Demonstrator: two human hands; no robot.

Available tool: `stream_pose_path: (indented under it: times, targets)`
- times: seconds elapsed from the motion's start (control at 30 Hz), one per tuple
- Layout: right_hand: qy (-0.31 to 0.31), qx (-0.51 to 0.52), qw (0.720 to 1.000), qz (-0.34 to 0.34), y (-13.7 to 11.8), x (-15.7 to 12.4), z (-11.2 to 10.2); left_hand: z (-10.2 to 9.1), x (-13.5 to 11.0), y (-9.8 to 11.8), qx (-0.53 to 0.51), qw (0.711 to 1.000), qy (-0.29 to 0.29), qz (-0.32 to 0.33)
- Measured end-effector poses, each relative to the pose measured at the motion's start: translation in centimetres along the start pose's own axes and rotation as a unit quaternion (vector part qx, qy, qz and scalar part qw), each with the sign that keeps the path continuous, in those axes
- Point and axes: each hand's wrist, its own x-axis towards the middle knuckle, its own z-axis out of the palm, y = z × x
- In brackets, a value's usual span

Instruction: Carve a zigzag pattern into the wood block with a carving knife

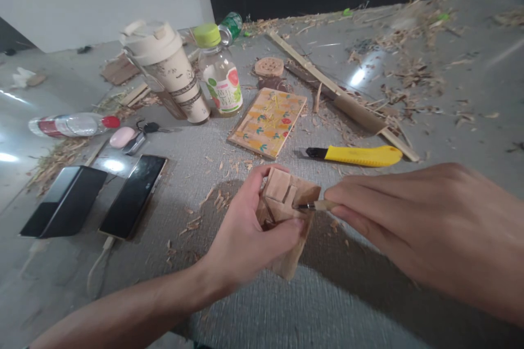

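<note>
Clasped between the thumb and fingers of the left hand [245,234] is a pale brown carved wooden block [283,210], stepped on its upper face. Pinched in the right hand [409,229] is a slim pale-handled tool with a metal tip [321,205], its tip set at the block's carved face. Whether the block is rested on the grey textured surface [245,322] cannot be told. Beyond the block are laid a rectangular board painted orange, green and red [268,122] and, farther right, a yellow-handled cutter [362,156]. Pale wood shavings [221,199] are scattered left of the block; farther left, a black smartphone [135,196] is placed.
</note>
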Motion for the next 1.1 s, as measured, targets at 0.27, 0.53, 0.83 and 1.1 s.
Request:
stream_pose_path:
  times: [0.27, 0.53, 0.83, 1.1]
  targets:
    - [-0.019, -0.001, 0.999, -0.031, 0.1, 0.2, 0.0, -0.1, 0.0, -0.2, 0.010, 1.000, -0.010, 0.011]
    - [-0.019, -0.021, 0.999, -0.022, -0.5, 0.1, 0.4, -0.2, 0.0, -0.6, 0.021, 0.999, -0.012, 0.025]
    - [-0.027, 0.000, 0.999, -0.036, -0.7, 0.3, 0.3, -0.2, -0.1, -0.5, 0.071, 0.996, 0.001, 0.056]
    - [-0.014, 0.025, 0.999, -0.041, -1.0, 0.2, -0.2, -0.4, -0.4, -0.3, 0.050, 0.998, -0.012, 0.027]
